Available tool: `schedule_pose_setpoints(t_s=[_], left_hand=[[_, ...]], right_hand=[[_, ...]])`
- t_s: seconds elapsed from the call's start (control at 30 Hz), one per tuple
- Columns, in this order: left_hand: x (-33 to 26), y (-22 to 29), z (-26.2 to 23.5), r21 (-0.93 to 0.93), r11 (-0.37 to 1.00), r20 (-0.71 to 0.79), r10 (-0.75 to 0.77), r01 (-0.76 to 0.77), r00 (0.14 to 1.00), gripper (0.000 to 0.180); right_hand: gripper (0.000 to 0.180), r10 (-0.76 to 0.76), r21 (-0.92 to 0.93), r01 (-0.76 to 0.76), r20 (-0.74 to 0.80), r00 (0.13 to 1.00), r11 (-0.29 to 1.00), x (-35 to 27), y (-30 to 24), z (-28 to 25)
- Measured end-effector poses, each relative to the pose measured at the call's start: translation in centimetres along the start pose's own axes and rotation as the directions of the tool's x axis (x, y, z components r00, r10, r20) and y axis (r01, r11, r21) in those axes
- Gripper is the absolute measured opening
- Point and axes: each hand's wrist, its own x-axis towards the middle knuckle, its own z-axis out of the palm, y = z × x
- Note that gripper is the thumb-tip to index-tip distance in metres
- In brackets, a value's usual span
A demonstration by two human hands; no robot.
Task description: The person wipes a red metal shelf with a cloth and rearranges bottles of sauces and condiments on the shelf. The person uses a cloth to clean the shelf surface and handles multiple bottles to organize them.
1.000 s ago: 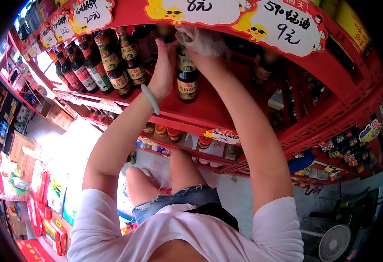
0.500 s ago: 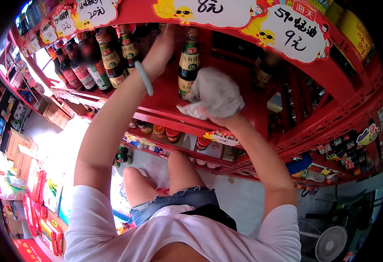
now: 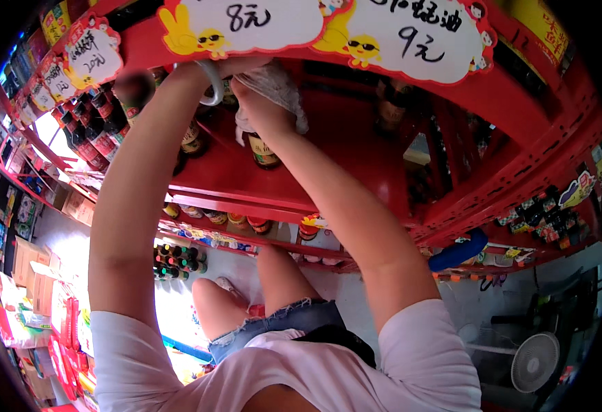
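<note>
On the red shelf [image 3: 342, 172] stands a dark sauce bottle [image 3: 262, 154] with a cream label low on it. My right hand [image 3: 259, 106] presses a whitish cloth [image 3: 291, 103] around its upper part, with fingers closed on the cloth. At the bottle's top is my left hand [image 3: 235, 66], its wrist wearing a pale bangle [image 3: 212, 84]. A price sign hides most of the left fingers, so their grip does not show. Another labelled bottle [image 3: 192, 141] stands left of the wrapped one, partly behind my left forearm.
Price signs [image 3: 246, 27] hang along the shelf's upper edge, close above my hands. Several dark bottles [image 3: 91, 134] line the left part, and one bottle [image 3: 391, 106] stands farther right. Jars [image 3: 258, 224] sit on the lower shelf. A fan [image 3: 535, 362] stands at lower right.
My right hand has brought the cloth up and left, from beside the bottle to around its upper part. My left hand has come to the bottle's top. The view has shifted.
</note>
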Motion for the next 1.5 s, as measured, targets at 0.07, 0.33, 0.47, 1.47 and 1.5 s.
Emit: schedule_pose_setpoints(t_s=[0.07, 0.33, 0.47, 1.47, 1.5], left_hand=[[-0.6, 0.4, -0.3, 0.029, 1.0, 0.007, -0.006, 0.006, 1.0, 0.032], [-1.8, 1.7, 4.7, 0.001, 0.999, -0.425, -0.034, 0.038, 0.905, 0.025], [-3.5, 5.0, 8.1, -0.32, 0.883, -0.557, -0.469, 0.345, 0.685, 0.021], [6.1, 14.2, 17.9, -0.895, 0.422, -0.36, -0.491, -0.145, 0.793, 0.013], [6.7, 15.3, 18.7, -0.898, 0.429, -0.32, -0.477, -0.102, 0.819, 0.013]], right_hand=[[0.038, 0.043, 0.474, -0.119, 0.167, 0.985, 0.873, -1.2, 2.1, 1.3], [0.046, 0.15, 0.218, -0.313, 0.548, 0.823, 0.925, -3.8, 7.2, -0.3], [0.067, 0.129, 0.014, -0.164, 0.554, 0.822, 0.986, -6.9, 8.9, -1.0], [0.044, 0.521, 0.443, -0.412, -0.156, 0.839, 0.796, -30.8, -8.5, -25.1], [0.046, 0.603, 0.468, -0.484, -0.143, 0.784, 0.74, -31.2, -8.4, -25.3]])
